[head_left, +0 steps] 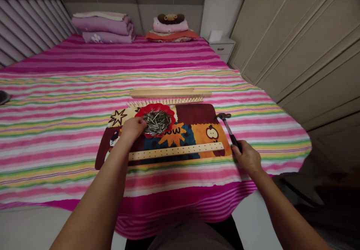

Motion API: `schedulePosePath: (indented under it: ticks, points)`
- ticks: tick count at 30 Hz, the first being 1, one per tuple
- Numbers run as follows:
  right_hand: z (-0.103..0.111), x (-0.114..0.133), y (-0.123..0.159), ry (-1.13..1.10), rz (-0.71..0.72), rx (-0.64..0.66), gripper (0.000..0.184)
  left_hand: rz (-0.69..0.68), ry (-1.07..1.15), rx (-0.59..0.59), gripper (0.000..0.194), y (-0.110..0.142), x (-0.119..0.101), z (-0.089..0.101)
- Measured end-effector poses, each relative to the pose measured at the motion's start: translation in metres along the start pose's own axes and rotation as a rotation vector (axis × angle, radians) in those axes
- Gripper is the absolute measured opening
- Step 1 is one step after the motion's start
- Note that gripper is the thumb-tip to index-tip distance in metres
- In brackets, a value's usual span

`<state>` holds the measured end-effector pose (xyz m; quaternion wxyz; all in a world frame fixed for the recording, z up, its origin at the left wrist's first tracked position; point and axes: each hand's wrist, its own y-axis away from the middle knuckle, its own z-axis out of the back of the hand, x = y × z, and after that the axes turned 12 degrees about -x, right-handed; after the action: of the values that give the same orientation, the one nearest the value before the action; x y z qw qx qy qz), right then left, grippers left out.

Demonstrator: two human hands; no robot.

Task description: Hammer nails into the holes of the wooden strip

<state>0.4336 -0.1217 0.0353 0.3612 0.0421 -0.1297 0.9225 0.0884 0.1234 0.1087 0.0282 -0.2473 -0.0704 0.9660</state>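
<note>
My left hand (133,129) is at the left rim of a red scalloped bowl (138,112), its fingers pinched together by the heap of nails (157,122) inside. Whatever is between those fingertips is too small to make out. My right hand (249,156) is wrapped round the black handle of a claw hammer (227,124), whose head points away from me. In front of the bowl lies a pale wooden strip (177,151) with rows of small dark dots; my left forearm hides its left end. Both bowl and strip rest on a patterned mat (195,115).
Behind the bowl lies another strip with several nails standing in it (182,101). More plain wooden strips (168,92) lie beyond. All this is on a bed with a striped sheet (70,107). Folded bedding (105,29) sits at the far end; wardrobe doors (295,36) stand at right.
</note>
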Motion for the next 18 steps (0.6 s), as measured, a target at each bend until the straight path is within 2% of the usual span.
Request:
schedulePosePath:
  ticks: [2, 5, 8, 13, 16, 18]
  points:
    - [0.004, 0.005, -0.001, 0.036, -0.006, 0.029, 0.032, 0.128, 0.312, -0.02, 0.012, 0.009, 0.01, 0.007]
    - [0.01, 0.012, -0.005, 0.095, -0.027, 0.087, 0.032, 0.321, 0.763, 0.031, 0.016, 0.03, 0.019, 0.02]
    - [0.012, 0.013, -0.011, 0.036, -0.08, 0.098, 0.033, 0.461, 0.988, 0.109, 0.029, 0.052, 0.026, 0.031]
    - [0.011, 0.009, -0.006, -0.423, -0.281, 0.015, 0.026, 0.583, 1.149, 0.134, 0.032, 0.081, 0.042, 0.045]
    - [0.018, 0.013, 0.017, -0.798, -0.49, -0.01, 0.02, 0.612, 1.194, 0.13, 0.032, 0.095, 0.054, 0.052]
    - [0.03, 0.018, 0.038, -1.033, -0.579, -0.056, 0.022, 0.602, 1.19, 0.102, 0.036, 0.104, 0.063, 0.055]
